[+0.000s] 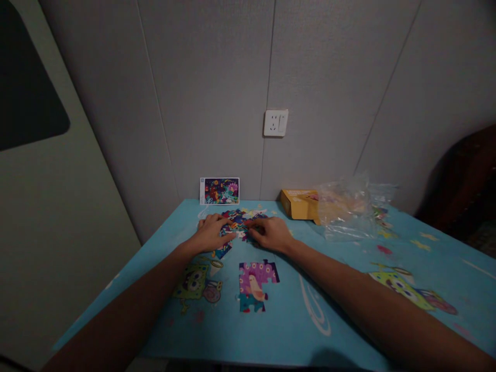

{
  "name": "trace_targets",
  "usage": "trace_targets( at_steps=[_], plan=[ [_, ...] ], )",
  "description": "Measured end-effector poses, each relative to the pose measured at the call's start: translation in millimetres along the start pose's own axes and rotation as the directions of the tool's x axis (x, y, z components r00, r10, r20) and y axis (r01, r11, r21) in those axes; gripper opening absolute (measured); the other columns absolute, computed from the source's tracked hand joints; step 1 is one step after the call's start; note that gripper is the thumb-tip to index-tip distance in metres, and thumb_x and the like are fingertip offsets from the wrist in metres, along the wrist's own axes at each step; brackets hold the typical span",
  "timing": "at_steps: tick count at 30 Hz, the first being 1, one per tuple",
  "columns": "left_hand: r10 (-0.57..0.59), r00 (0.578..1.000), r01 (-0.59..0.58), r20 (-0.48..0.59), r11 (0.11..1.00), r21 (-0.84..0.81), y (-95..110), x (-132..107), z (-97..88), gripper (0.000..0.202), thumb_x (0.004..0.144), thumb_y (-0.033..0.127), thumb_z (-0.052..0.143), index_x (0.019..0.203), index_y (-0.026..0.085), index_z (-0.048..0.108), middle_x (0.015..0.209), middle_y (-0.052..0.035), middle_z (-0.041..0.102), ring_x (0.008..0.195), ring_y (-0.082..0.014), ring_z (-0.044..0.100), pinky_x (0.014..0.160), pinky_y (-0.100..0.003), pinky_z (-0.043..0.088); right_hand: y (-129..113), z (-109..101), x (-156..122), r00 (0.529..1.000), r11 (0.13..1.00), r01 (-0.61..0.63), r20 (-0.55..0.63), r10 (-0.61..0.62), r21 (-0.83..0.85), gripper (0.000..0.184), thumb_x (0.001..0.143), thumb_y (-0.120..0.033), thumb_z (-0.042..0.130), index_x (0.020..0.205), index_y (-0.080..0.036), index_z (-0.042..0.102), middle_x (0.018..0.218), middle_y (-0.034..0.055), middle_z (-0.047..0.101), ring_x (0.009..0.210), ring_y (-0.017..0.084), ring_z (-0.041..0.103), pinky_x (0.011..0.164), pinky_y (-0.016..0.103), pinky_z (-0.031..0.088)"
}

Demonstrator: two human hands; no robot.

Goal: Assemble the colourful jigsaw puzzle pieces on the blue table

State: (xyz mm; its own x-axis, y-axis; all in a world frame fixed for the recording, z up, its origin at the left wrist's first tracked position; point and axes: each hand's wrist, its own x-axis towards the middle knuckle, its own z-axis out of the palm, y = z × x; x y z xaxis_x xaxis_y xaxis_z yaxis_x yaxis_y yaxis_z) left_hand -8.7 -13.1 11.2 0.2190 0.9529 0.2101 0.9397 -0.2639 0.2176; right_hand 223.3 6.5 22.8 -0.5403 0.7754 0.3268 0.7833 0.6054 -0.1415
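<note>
Partly joined jigsaw puzzle pieces point(239, 227) in dark, bright colours lie on the blue table, partly hidden by both hands. My left hand point(212, 232) rests at their left side, fingers and thumb apart, the fingertips touching them. At the right edge, my right hand point(273, 233) has thumb and forefinger curled together on a jigsaw puzzle piece, mostly covered by the fingertips. Nearer to me is a separate joined puzzle section point(253, 284), pink and teal with a pale bird-like figure and an uneven outline.
A picture card point(219, 191) leans upright against the wall behind the puzzle. To the right, a yellow box point(302, 205) lies beside a crumpled clear plastic bag point(344, 209). Cartoon prints cover the blue tablecloth point(282, 330). A white socket point(276, 123) is on the wall.
</note>
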Motion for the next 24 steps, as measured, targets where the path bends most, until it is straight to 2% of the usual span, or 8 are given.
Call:
trace_targets(
  at_steps=[3,6,12,15,16,18,21,24],
  plan=[
    [0.099,0.995,-0.099,0.017,0.995,-0.006,-0.1,-1.3,-0.1,0.061,0.073,0.064,0.065,0.125,0.032,0.059,0.136,-0.01,0.047,0.129,-0.0343,0.037,0.106,-0.053,0.03,-1.2,3.9,-1.4,0.99,0.99,0.138,-0.002,-0.138,0.037,0.038,0.084,-0.051,0.059,0.11,-0.026,0.07,0.104,0.0044,0.071,0.093,0.022,0.065,0.076,0.03,0.044],
    [0.162,0.986,-0.162,0.024,0.987,-0.015,-2.0,-1.8,1.8,0.065,0.069,0.061,0.071,0.127,0.034,0.059,0.14,-0.0086,0.042,0.132,-0.0345,0.033,0.108,-0.051,0.029,2.1,8.9,-1.5,0.985,0.984,0.17,0.001,-0.17,0.044,0.033,0.083,-0.049,0.062,0.104,-0.025,0.072,0.113,0.0068,0.065,0.098,0.023,0.062,0.079,0.031,0.045],
    [0.188,0.976,-0.194,-0.107,0.98,-0.046,-11.0,3.1,-4.8,0.038,0.087,0.05,0.056,0.118,0.03,0.065,0.133,-0.0081,0.049,0.128,-0.0307,0.038,0.107,-0.05,0.031,9.0,12.7,-0.5,0.988,0.988,0.151,0.001,-0.151,0.034,0.026,0.086,-0.039,0.059,0.105,-0.027,0.071,0.106,0.0057,0.063,0.095,0.022,0.061,0.078,0.032,0.045],
    [0.124,0.979,-0.129,-0.163,0.991,-0.022,-19.9,3.6,-13.4,0.034,0.092,0.048,0.048,0.11,0.028,0.068,0.132,-0.0089,0.049,0.127,-0.0314,0.038,0.105,-0.052,0.031,8.6,12.6,-0.1,0.989,0.989,0.148,-0.001,-0.148,0.028,0.026,0.087,-0.041,0.058,0.105,-0.026,0.071,0.107,0.0055,0.063,0.094,0.022,0.062,0.076,0.031,0.045],
    [0.107,0.985,-0.109,-0.136,0.994,-0.009,-22.7,2.8,-15.8,0.035,0.09,0.051,0.05,0.109,0.028,0.068,0.132,-0.0097,0.048,0.128,-0.0326,0.037,0.105,-0.053,0.031,8.2,12.4,-0.1,0.989,0.989,0.148,-0.001,-0.148,0.028,0.026,0.087,-0.041,0.058,0.105,-0.026,0.071,0.107,0.0054,0.063,0.094,0.021,0.062,0.075,0.031,0.045],
    [0.12,0.993,-0.12,-0.005,0.993,0.0,-27.0,0.3,-19.4,0.047,0.079,0.059,0.061,0.114,0.028,0.065,0.135,-0.0111,0.045,0.131,-0.0356,0.033,0.105,-0.055,0.029,7.3,12.0,-0.3,0.989,0.989,0.148,-0.001,-0.148,0.028,0.027,0.087,-0.041,0.057,0.104,-0.026,0.071,0.107,0.0053,0.064,0.093,0.021,0.062,0.075,0.031,0.045],
    [0.212,0.958,-0.208,0.195,0.977,-0.042,-30.3,-3.5,-21.0,0.085,0.05,0.066,0.08,0.123,0.027,0.057,0.142,-0.0121,0.037,0.134,-0.0381,0.028,0.109,-0.053,0.027,6.6,11.6,-0.6,0.989,0.989,0.147,-0.009,-0.147,0.026,0.025,0.088,-0.04,0.056,0.102,-0.026,0.071,0.106,0.0051,0.065,0.092,0.021,0.062,0.074,0.031,0.045],
    [0.248,0.945,-0.238,0.215,0.969,-0.073,-31.6,-4.5,-19.7,0.083,0.045,0.068,0.08,0.112,0.024,0.058,0.141,-0.0119,0.036,0.133,-0.0378,0.029,0.108,-0.05,0.028,7.2,11.8,-0.5,0.988,0.988,0.154,-0.021,-0.154,0.027,0.024,0.087,-0.039,0.057,0.101,-0.026,0.071,0.106,0.0048,0.065,0.091,0.021,0.063,0.074,0.03,0.045]
  ],
)
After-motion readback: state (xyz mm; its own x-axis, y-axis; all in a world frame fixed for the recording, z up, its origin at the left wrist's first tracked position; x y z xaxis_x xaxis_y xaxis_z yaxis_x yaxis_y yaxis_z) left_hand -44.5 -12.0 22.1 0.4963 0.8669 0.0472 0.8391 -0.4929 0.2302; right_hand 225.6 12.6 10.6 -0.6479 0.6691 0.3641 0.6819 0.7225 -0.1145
